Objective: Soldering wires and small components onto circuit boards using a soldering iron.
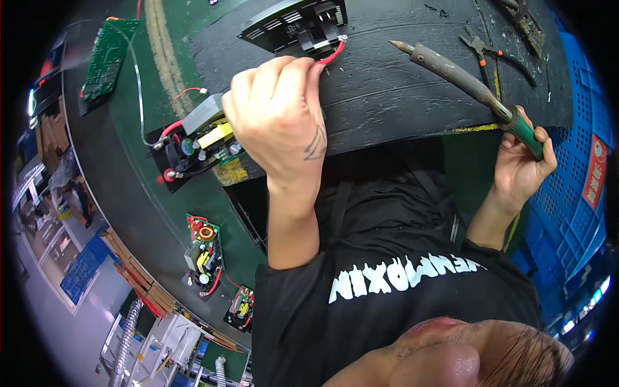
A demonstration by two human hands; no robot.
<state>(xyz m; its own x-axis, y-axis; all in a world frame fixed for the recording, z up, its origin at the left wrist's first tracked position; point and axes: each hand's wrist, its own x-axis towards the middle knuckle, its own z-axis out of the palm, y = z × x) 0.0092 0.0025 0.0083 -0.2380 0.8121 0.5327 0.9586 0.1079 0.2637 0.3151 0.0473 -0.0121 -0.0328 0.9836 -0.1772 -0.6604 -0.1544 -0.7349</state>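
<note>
While the left hand pinches the red wire at the black vented unit on the dark mat, the right hand grips a soldering iron, tip raised. Pliers lie far right; circuit boards crowd the left.

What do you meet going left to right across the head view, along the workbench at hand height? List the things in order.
Green circuit board → open power-supply board with the yellow part → left hand pinching the red wire → soldering iron → right hand → blue crate.
</note>
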